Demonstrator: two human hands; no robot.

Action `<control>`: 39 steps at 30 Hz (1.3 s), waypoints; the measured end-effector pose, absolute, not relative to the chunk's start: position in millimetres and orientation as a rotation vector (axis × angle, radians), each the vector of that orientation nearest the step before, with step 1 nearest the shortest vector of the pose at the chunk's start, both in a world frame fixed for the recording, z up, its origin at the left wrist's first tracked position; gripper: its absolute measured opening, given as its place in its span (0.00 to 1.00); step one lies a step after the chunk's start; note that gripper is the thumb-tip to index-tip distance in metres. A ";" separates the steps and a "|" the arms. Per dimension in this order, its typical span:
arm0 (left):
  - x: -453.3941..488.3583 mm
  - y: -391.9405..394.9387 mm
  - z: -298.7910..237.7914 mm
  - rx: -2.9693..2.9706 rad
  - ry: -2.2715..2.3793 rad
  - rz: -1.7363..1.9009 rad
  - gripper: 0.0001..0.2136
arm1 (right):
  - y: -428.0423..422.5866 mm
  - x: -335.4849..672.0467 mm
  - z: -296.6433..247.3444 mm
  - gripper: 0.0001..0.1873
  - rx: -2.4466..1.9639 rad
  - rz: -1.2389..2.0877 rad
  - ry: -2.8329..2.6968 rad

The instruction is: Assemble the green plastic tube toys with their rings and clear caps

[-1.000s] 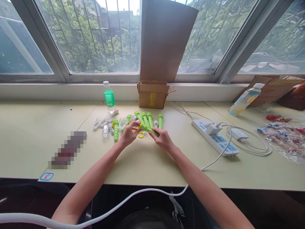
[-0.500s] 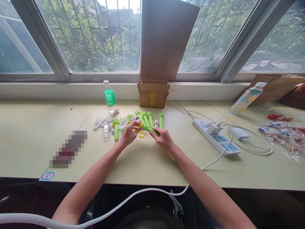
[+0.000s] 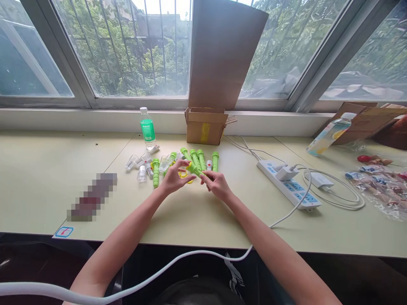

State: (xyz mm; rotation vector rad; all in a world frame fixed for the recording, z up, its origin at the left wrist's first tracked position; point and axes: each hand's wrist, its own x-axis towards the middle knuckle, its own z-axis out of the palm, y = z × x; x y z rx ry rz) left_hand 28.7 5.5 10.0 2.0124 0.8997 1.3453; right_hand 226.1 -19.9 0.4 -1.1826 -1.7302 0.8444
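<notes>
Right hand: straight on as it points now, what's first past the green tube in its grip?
Probably the left hand: its fingers are around the far end of the green tube, ahead of the right hand. Depth is unclear in one view.

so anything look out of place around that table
A white cable hangs loose over the front edge of the table, which looks untidy, and a pixelated patch on the left hides what lies there. I see no spill or damage.
</notes>
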 end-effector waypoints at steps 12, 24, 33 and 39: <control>32.5 8.1 4.4 2.007 0.999 1.450 0.15 | -20.2 224.0 2.3 0.22 -1.153 0.839 -1.720; 32.7 8.3 3.1 2.051 1.002 1.518 0.14 | -20.7 222.4 5.5 0.20 -1.097 1.026 -1.632; 32.2 9.1 4.6 2.103 0.950 1.520 0.16 | -21.7 225.0 8.0 0.22 -1.069 1.281 -1.557; 33.9 5.5 6.2 2.129 0.969 1.550 0.12 | -22.3 225.5 11.1 0.24 -1.108 1.302 -1.548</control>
